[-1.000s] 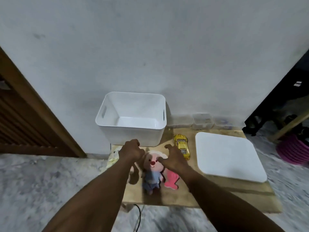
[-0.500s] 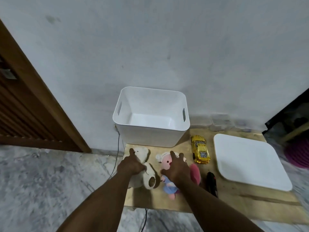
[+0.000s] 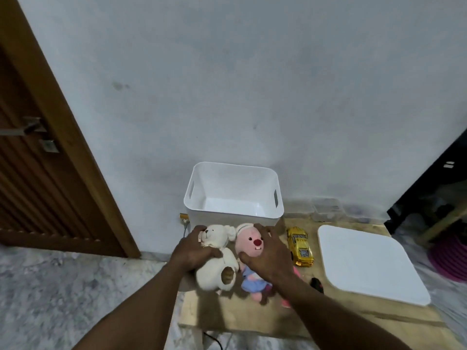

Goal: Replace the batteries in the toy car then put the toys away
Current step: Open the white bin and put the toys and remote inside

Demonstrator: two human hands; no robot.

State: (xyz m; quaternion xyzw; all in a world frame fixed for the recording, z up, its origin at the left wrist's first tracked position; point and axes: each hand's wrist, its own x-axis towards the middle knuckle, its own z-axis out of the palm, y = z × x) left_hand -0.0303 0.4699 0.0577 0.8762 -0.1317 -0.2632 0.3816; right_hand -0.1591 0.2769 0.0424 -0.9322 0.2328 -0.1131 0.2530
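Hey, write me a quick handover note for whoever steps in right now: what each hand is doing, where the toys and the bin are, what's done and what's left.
Left hand: gripping the cream teddy around its neck.
Right hand: closed over the pink plush.
Both plushies are at the low wooden table's front left, just in front of the white bin, which looks empty.
Yellow toy car sits to the right, beside the white lid. A small black object lies near the right forearm; can't tell what it is.
Done: nothing binned. Battery status not visible.
Left: drop both plushies in, then the car.
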